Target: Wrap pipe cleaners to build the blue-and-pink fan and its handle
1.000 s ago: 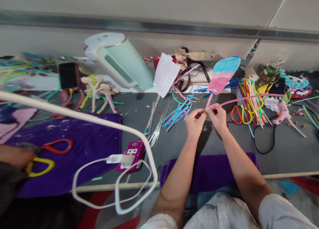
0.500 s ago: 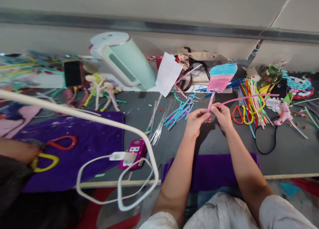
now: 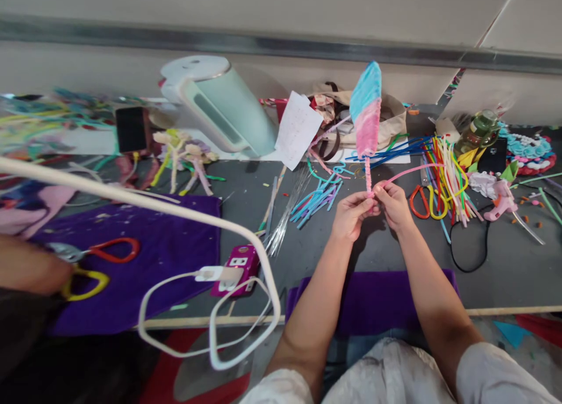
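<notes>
My left hand (image 3: 355, 215) pinches the lower end of a pink-wrapped stem (image 3: 368, 173). A flat leaf-shaped piece (image 3: 367, 111), blue at its tip and pink below, stands upright on that stem. Close beside, my right hand (image 3: 393, 206) is closed on a pink pipe cleaner (image 3: 413, 171), whose loose length arcs off to the right. Where the pipe cleaner meets the stem, my fingertips cover it. Blue and purple pipe cleaners (image 3: 314, 199) lie to the left of my hands, and scissors with red and yellow handles (image 3: 428, 203) lie to the right.
A white cable (image 3: 211, 219) loops across the left front, near a magenta power strip (image 3: 239, 269). Behind stand a pale green box-like appliance (image 3: 232, 108) and a cloth bag (image 3: 390, 120). Multicoloured pipe cleaners (image 3: 452, 181) and a pink glue gun (image 3: 501, 200) lie right. Another person's arm (image 3: 33, 266) reaches in from the left.
The leaf-shaped piece has turned from leaning right to nearly upright, its face now narrower. The pink pipe cleaner's loose end has swung and bends more. Both hands stay closed together.
</notes>
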Available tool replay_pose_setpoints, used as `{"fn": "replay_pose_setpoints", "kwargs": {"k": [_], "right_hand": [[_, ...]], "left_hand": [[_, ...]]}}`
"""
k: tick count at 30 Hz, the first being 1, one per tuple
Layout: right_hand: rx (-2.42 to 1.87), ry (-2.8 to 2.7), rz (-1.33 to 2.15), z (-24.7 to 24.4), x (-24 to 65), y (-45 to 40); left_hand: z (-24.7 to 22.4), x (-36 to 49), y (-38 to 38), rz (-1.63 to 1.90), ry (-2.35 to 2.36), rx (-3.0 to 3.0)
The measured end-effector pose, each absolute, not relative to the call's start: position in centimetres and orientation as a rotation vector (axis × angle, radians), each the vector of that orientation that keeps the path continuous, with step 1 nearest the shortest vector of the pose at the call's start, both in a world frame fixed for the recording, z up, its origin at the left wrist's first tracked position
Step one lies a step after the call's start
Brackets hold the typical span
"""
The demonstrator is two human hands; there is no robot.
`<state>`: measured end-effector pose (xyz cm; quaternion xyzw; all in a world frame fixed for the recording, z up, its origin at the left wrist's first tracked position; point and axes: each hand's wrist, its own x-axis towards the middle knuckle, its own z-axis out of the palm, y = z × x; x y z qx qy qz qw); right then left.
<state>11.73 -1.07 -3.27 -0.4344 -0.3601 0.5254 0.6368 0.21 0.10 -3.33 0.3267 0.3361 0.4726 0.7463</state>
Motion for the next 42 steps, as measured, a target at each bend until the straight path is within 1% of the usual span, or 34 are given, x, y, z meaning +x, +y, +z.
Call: {"fn": "replay_pose_setpoints", "kwargs": {"k": [4, 8, 11, 17, 21, 27, 37, 42], "right_hand": [[-0.958, -0.800, 1.329, -2.8, 12.0, -1.4], [-0.980, -0.796, 1.272, -2.8, 11.8, -1.3], [-1.064, -0.808, 1.118, -3.0, 11.5, -1.0], [-1.213, -1.000, 0.638, -2.3, 11.4, -1.7], [-1.208, -1.176, 0.538, -2.0, 11.5, -2.1], [-1.184, -1.254, 0.557, -2.1, 11.6, -1.7], [-1.160, -1.299, 0.707, -2.5, 12.1, -1.2], [-1.205, -1.288, 0.680, -3.0, 12.2, -0.9]], "left_hand": [[-3.3, 0.2, -0.2, 1.014, 0.706, 0.796], [-3.3, 0.3, -0.3, 1.081, 0.741, 0.860], [-3.3, 0.6, -0.3, 1.195, 0.782, 0.882], [-3.7, 1.0, -0.1, 1.326, 0.877, 0.985], [-3.8, 0.9, 0.0, 1.401, 0.925, 1.108], [-3.7, 0.5, 0.1, 1.414, 0.920, 1.234], [-3.8, 0.5, 0.2, 1.220, 0.839, 1.034], [-3.8, 0.6, 0.4, 1.148, 0.824, 0.965]]}}
